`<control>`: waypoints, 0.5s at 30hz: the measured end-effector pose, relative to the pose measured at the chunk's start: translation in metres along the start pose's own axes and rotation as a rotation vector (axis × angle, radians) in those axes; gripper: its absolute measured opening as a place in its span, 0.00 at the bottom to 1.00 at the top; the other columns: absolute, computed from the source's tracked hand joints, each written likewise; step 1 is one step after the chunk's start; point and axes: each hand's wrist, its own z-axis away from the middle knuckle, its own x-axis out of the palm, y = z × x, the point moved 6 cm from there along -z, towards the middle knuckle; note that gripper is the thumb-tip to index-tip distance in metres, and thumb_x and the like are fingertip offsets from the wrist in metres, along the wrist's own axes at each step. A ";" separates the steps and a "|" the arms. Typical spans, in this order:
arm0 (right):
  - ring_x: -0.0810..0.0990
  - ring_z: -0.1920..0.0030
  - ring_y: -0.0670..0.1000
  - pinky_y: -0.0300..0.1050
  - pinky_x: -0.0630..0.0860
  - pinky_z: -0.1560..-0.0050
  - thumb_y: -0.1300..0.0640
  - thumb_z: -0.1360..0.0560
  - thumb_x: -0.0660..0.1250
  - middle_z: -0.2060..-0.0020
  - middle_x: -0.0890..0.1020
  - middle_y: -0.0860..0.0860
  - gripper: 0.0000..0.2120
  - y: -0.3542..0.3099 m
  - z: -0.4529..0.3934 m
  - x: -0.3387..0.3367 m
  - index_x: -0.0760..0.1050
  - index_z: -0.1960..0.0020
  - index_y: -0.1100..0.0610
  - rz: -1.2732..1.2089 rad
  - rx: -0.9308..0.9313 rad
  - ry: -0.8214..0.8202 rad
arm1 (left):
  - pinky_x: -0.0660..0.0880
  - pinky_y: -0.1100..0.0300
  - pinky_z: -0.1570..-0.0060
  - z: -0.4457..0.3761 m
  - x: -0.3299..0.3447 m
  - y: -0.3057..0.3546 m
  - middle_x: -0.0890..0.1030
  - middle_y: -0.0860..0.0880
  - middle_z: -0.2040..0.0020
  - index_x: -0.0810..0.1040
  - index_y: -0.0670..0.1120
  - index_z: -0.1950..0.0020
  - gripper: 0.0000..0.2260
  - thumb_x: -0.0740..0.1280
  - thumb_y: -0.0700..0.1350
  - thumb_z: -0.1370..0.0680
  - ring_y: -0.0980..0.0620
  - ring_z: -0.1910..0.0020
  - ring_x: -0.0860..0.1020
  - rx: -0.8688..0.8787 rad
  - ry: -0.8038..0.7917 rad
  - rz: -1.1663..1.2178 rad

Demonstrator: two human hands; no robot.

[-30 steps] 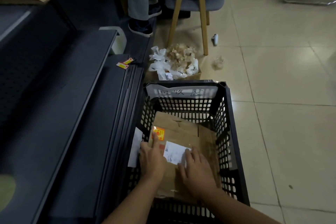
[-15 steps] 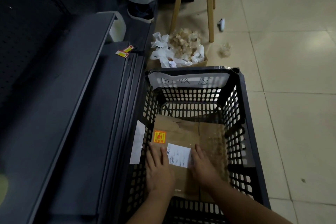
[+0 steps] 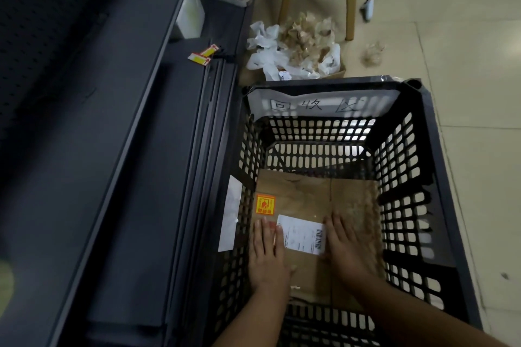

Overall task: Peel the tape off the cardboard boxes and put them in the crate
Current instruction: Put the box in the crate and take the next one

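One flattened cardboard box (image 3: 313, 200) laid on floor of black crate (image 3: 431, 177); one orange sticker (image 3: 265, 204) and one white shipping label (image 3: 303, 235) borne on it. Left hand (image 3: 267, 256) and right hand (image 3: 342, 248) pressed flat on cardboard, fingers straight, slightly apart, label between them. One handwritten paper sign (image 3: 318, 104) fixed at crate's far rim. One small carton of crumpled tape and paper (image 3: 296, 48) set on tiled floor beyond crate.
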 end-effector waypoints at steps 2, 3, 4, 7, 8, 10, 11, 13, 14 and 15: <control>0.33 0.18 0.54 0.48 0.34 0.23 0.50 0.16 0.62 0.19 0.31 0.52 0.43 -0.002 -0.001 0.003 0.33 0.17 0.55 0.013 0.006 0.014 | 0.18 0.40 0.37 -0.005 0.007 0.001 0.18 0.35 0.27 0.21 0.43 0.24 0.44 0.50 0.67 0.16 0.34 0.27 0.20 -0.016 -0.028 -0.014; 0.33 0.18 0.54 0.48 0.35 0.23 0.51 0.16 0.62 0.20 0.30 0.52 0.43 -0.003 -0.001 0.005 0.33 0.17 0.55 0.026 0.003 0.029 | 0.18 0.40 0.36 -0.007 0.009 0.001 0.18 0.35 0.27 0.22 0.43 0.23 0.44 0.51 0.67 0.16 0.34 0.27 0.20 -0.019 -0.024 -0.011; 0.33 0.18 0.55 0.49 0.36 0.22 0.50 0.16 0.62 0.21 0.29 0.52 0.43 -0.002 -0.001 0.006 0.33 0.16 0.55 0.048 0.000 0.037 | 0.20 0.40 0.33 -0.009 0.011 0.001 0.19 0.35 0.26 0.22 0.43 0.23 0.44 0.51 0.67 0.16 0.34 0.26 0.21 -0.014 -0.022 -0.012; 0.34 0.18 0.56 0.55 0.39 0.19 0.47 0.16 0.62 0.24 0.27 0.52 0.44 -0.006 -0.002 0.000 0.32 0.17 0.54 0.089 -0.006 -0.034 | 0.25 0.40 0.29 -0.014 0.011 -0.002 0.21 0.35 0.25 0.24 0.44 0.21 0.46 0.54 0.67 0.17 0.34 0.26 0.22 0.023 -0.063 -0.025; 0.35 0.18 0.57 0.58 0.42 0.18 0.47 0.16 0.61 0.25 0.27 0.52 0.43 -0.008 -0.003 -0.004 0.33 0.17 0.55 0.125 -0.010 -0.074 | 0.27 0.40 0.29 -0.015 0.008 -0.002 0.21 0.35 0.25 0.24 0.44 0.21 0.47 0.56 0.67 0.17 0.33 0.26 0.22 0.033 -0.076 -0.035; 0.36 0.17 0.58 0.62 0.50 0.19 0.51 0.17 0.62 0.21 0.29 0.52 0.43 -0.012 -0.001 -0.014 0.34 0.16 0.56 0.194 0.008 -0.184 | 0.31 0.40 0.24 -0.012 0.001 -0.002 0.23 0.34 0.24 0.26 0.43 0.20 0.48 0.60 0.64 0.17 0.32 0.25 0.24 0.063 -0.123 -0.061; 0.38 0.17 0.59 0.63 0.55 0.21 0.52 0.18 0.64 0.19 0.32 0.53 0.44 -0.012 -0.001 -0.019 0.35 0.16 0.56 0.220 0.015 -0.216 | 0.35 0.40 0.22 -0.010 -0.003 -0.003 0.24 0.34 0.23 0.28 0.43 0.20 0.48 0.62 0.62 0.17 0.31 0.24 0.25 0.084 -0.142 -0.074; 0.50 0.17 0.60 0.62 0.69 0.26 0.55 0.19 0.66 0.16 0.41 0.55 0.42 -0.013 -0.001 -0.032 0.41 0.16 0.55 0.227 0.022 -0.222 | 0.41 0.39 0.20 -0.006 -0.012 -0.004 0.26 0.33 0.22 0.31 0.43 0.18 0.45 0.63 0.55 0.17 0.30 0.23 0.27 0.133 -0.170 -0.103; 0.60 0.20 0.60 0.59 0.74 0.30 0.54 0.19 0.66 0.17 0.50 0.56 0.38 -0.013 -0.003 -0.036 0.49 0.16 0.55 0.200 0.026 -0.218 | 0.45 0.39 0.19 -0.005 -0.017 -0.005 0.28 0.33 0.21 0.34 0.43 0.17 0.43 0.64 0.52 0.17 0.30 0.22 0.28 0.150 -0.175 -0.095; 0.68 0.25 0.58 0.56 0.76 0.33 0.53 0.20 0.67 0.20 0.60 0.57 0.33 -0.014 -0.003 -0.042 0.57 0.19 0.55 0.169 0.041 -0.222 | 0.50 0.40 0.19 -0.002 -0.022 -0.007 0.30 0.34 0.20 0.38 0.43 0.16 0.41 0.64 0.49 0.18 0.32 0.21 0.30 0.160 -0.171 -0.069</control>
